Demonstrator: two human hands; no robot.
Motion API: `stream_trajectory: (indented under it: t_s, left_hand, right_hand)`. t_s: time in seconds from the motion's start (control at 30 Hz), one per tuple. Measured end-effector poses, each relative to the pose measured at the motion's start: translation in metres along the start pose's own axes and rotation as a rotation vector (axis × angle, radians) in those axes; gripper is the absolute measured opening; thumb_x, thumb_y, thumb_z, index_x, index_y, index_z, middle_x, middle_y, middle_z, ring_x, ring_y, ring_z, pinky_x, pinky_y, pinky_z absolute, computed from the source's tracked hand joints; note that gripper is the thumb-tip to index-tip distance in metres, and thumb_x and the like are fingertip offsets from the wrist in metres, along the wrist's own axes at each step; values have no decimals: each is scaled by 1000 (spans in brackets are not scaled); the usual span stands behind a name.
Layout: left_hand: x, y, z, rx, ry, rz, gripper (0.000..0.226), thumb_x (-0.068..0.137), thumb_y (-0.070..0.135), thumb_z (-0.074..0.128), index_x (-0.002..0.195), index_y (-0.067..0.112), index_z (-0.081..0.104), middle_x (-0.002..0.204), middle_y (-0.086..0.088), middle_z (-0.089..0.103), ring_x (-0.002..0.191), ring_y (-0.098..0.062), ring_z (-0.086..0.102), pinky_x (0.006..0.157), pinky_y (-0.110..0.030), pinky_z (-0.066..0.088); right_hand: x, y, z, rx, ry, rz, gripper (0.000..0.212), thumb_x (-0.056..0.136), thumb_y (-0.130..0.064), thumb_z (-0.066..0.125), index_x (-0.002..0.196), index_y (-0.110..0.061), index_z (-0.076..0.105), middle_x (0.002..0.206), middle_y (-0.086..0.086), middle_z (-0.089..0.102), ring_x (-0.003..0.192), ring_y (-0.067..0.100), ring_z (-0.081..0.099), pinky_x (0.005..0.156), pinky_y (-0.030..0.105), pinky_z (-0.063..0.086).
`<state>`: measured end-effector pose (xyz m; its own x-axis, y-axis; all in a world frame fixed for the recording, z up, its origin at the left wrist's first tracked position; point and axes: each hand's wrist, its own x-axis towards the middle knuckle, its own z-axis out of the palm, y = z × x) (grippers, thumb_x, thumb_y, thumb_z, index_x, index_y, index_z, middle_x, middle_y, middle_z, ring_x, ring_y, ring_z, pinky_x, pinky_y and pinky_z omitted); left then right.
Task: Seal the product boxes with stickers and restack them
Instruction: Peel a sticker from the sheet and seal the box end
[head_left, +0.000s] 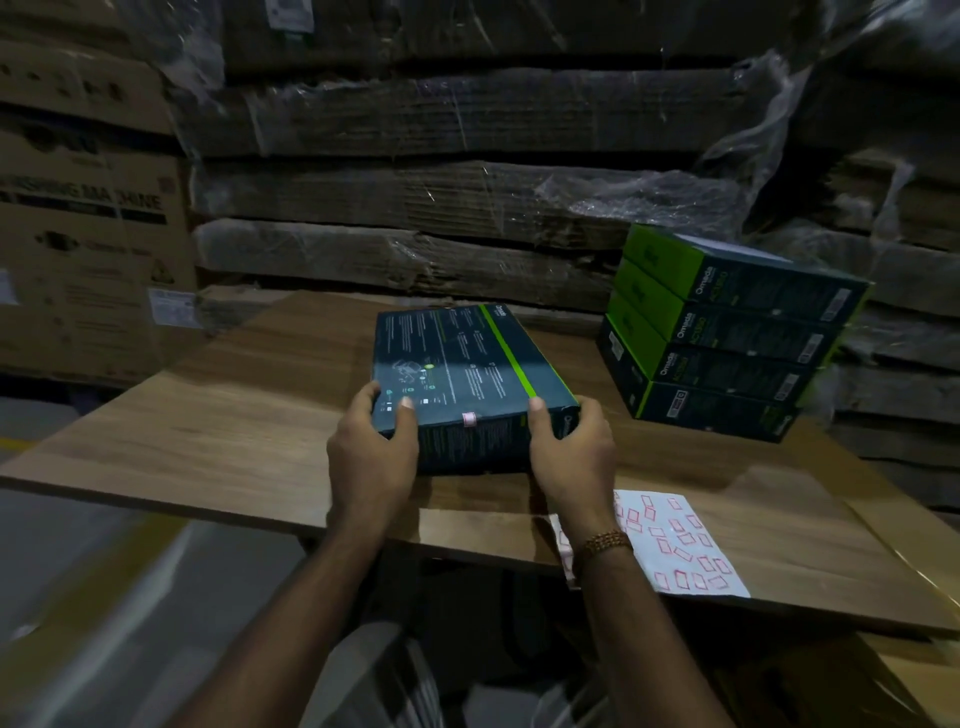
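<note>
— What do you have on the head camera?

— I see both hands on one dark product box (457, 364) with a green stripe, lying flat on the wooden tabletop (218, 441). The left hand (371, 457) grips its near left corner, thumb on top. The right hand (571, 457) grips the near right corner, thumb on the stripe.

— Is there a seal?

— A small pink sticker (470, 420) sits folded over the near top edge, between the two thumbs.

— And the other boxes?

— I count four in a stack (727, 338) at the right rear of the table, apart from the held box. A white sticker sheet (670, 545) with red-outlined labels lies at the table's near edge, partly under the right wrist, which wears a beaded bracelet (605, 543). Shrink-wrapped cartons (441, 182) fill the background.
</note>
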<state>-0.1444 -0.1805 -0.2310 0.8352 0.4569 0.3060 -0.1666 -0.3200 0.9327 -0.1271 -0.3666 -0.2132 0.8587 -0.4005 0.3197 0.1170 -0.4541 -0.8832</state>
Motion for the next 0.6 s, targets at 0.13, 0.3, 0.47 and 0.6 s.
stream_trajectory:
  t_s: [0.13,0.3,0.47,0.6]
  left_hand:
    - [0,0,2,-46,-11,-40,53,112,38,53,161,19,45,138,4,57,89,7,52,56,-3,45]
    - [8,-3,2,-173,-95,-93,47,110,40,58,154,25,55,135,5,66,108,-6,67,78,-21,58]
    - [14,21,11,-340,-342,-368,26,112,33,56,127,22,74,118,0,76,101,-16,72,76,-37,61]
    - [38,59,-8,-324,-356,-337,50,111,58,41,135,25,68,137,0,68,115,-23,63,80,-38,51]
  right_hand:
    - [6,-16,3,174,80,-38,45,94,-49,75,129,-23,63,122,2,65,110,19,65,97,41,58]
    - [11,-44,-4,281,194,-191,47,86,-42,85,128,-27,69,124,-2,63,106,5,66,100,37,58]
    - [9,-83,-9,217,242,-530,47,85,-27,88,129,-20,73,132,3,60,123,15,62,106,31,54]
    - [-1,-97,-8,68,128,-723,50,87,-23,87,134,-20,71,141,2,59,133,17,55,112,31,48]
